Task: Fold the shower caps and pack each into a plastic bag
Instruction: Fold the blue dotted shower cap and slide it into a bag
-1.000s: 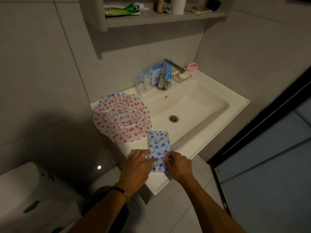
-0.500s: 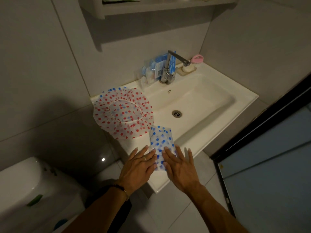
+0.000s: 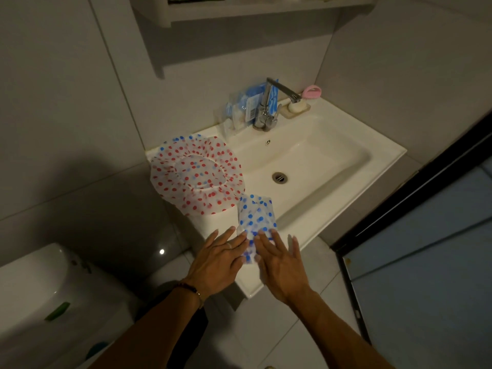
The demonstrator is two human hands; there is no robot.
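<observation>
A folded blue-dotted shower cap (image 3: 256, 213) lies on the front left rim of the white sink (image 3: 383, 155). My left hand (image 3: 218, 261) and my right hand (image 3: 279, 263) lie flat with fingers spread, pressing on its near end from either side. A red-dotted shower cap (image 3: 198, 173) lies spread out on the sink's left corner, with a blue-dotted one partly showing under it. Clear plastic bags with blue packaging (image 3: 246, 107) lean against the wall behind the tap.
A chrome tap (image 3: 269, 107) stands at the back of the basin, with a soap dish (image 3: 298, 107) and a pink brush (image 3: 312, 91) to its right. A toilet cistern (image 3: 40, 294) is at lower left. A wall shelf (image 3: 255, 6) hangs above. A dark door frame (image 3: 415, 198) runs along the right.
My hands went from pinching the blue-dotted cap's near edge to lying flat and open on it. The camera tilted down a little.
</observation>
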